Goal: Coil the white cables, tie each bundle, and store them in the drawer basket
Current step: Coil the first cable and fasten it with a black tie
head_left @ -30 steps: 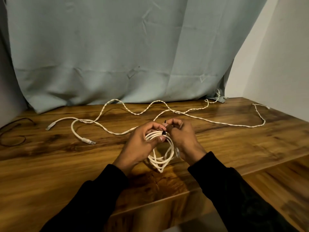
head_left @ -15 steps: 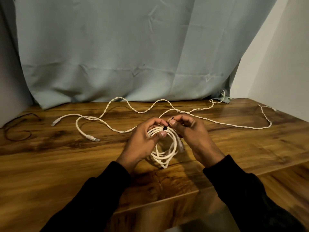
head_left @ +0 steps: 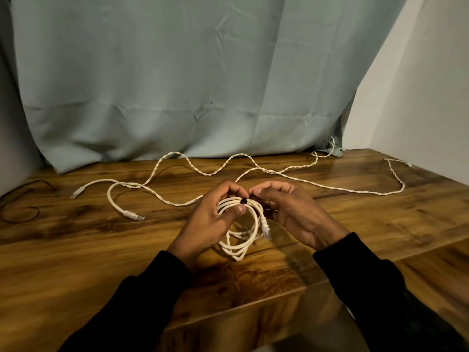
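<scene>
**Coil in hand, tie at the top**

Far left on the wooden table (head_left: 76,250), a thin dark wire (head_left: 20,219) loops near the edge. Next to it a loose white cable (head_left: 111,199) lies uncoiled: one plug end (head_left: 77,192) points toward the left, and the other plug end (head_left: 133,215) rests nearer to me after a tight bend. A twisted white cable (head_left: 208,174) snakes in waves along the back of the table, in front of the grey-green curtain (head_left: 177,85).

My left hand (head_left: 210,224) holds the coiled white cable (head_left: 238,229) from the left side: my thumb presses on the top strands and my fingers curl over the back of them, so the grip is closed around the bundle. The loops hang down from my fingers toward the table; I cannot tell whether the bottom of the coil touches the wood. A small black tie (head_left: 244,200) sits around the strands at the top of the coil, right between my two hands. A clear plug (head_left: 266,229) dangles on the right side of the loops.

My right hand (head_left: 294,214) comes in from the right with its fingertips bunched at the tie; they look pinched on it, though the tie's loose end is too small to make out. Beyond that hand the twisted cable runs on to the right (head_left: 403,185) and loops back toward the wall (head_left: 418,97).
</scene>
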